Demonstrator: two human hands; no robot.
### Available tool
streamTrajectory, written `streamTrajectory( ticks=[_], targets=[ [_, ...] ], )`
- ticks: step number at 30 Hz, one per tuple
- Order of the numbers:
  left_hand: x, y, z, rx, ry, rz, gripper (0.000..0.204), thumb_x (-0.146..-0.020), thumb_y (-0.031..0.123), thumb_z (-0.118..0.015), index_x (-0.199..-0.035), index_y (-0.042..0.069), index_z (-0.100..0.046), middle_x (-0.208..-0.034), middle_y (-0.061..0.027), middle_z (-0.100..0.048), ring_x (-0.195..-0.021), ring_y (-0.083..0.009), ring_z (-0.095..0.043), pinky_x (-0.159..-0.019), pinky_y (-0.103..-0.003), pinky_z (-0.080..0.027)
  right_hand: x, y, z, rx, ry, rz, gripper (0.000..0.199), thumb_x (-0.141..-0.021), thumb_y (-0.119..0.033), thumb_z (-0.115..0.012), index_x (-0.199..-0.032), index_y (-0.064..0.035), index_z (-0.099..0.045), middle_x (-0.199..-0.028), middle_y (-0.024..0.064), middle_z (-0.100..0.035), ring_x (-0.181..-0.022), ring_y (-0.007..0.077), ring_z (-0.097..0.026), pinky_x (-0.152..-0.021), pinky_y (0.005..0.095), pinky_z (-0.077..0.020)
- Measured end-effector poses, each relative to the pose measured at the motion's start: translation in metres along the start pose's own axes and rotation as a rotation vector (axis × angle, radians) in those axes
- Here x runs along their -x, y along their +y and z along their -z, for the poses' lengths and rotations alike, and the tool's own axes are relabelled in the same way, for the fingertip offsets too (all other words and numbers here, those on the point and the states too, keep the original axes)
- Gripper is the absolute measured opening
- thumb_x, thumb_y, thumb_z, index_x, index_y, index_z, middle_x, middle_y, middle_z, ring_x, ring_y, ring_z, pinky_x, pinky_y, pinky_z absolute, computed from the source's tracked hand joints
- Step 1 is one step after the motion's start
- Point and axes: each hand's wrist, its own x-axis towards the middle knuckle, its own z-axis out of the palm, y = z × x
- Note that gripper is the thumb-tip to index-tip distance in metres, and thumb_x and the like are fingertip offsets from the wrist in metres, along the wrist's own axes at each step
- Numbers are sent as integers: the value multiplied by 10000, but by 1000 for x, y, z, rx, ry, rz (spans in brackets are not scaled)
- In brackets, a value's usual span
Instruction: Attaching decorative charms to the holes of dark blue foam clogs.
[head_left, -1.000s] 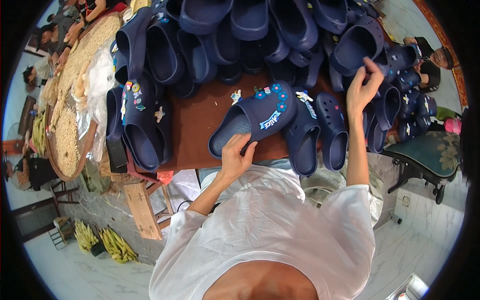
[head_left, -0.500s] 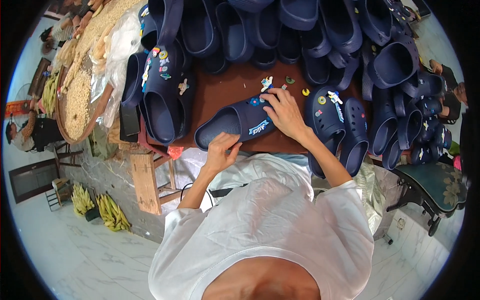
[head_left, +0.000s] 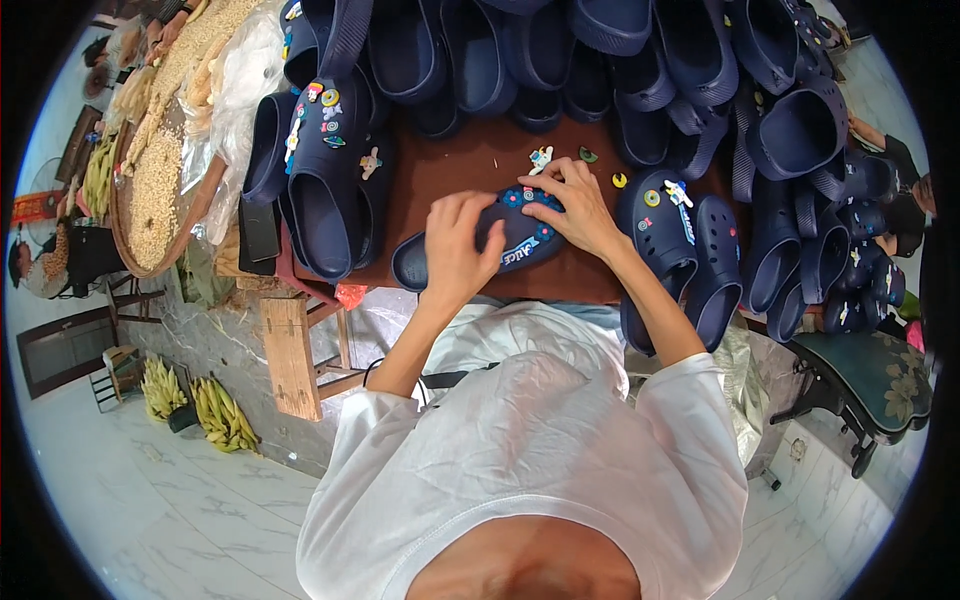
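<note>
Head view shows a navy clog point(head_left: 540, 252) on the brown desk point(head_left: 450, 165), right under both hands. The left hand point(head_left: 462, 240) is over its foot opening, fingers bent and thumb apart, grasping nothing visible. The right hand point(head_left: 580, 210) has its fingertips at the toe's charms point(head_left: 514, 198); I cannot tell whether they pinch one. Off left, a round wooden tray point(head_left: 203, 205) holds pale kernels point(head_left: 155, 200), with clear plastic point(head_left: 245, 100) by its edge.
</note>
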Motion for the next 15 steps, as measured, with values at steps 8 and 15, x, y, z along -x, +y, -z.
streamTrajectory(
  ticks=[8,15],
  targets=[
    [-32,-6,-35,-211,-482,67,574,-720,345,-818,-1197,62,-670,-1074,-99,-706,-963,-301,-623,-854,-421,-456,-8,14,-1,-135,-94,-126,365,-789,-341,-787,-1094,-142,-765,-998,74,-561,-1000,265,-517,-897,380,-426],
    [-37,-19,-39,-143,-518,109,528,-699,417,-831,-1105,97,-719,-930,-94,-730,-879,-300,-625,-809,-436,-461,-5,8,-7,4,-22,25,281,-851,-273,-712,-1066,-93,-709,-1039,67,-615,-1001,282,-529,-887,397,-430]
  ],
)
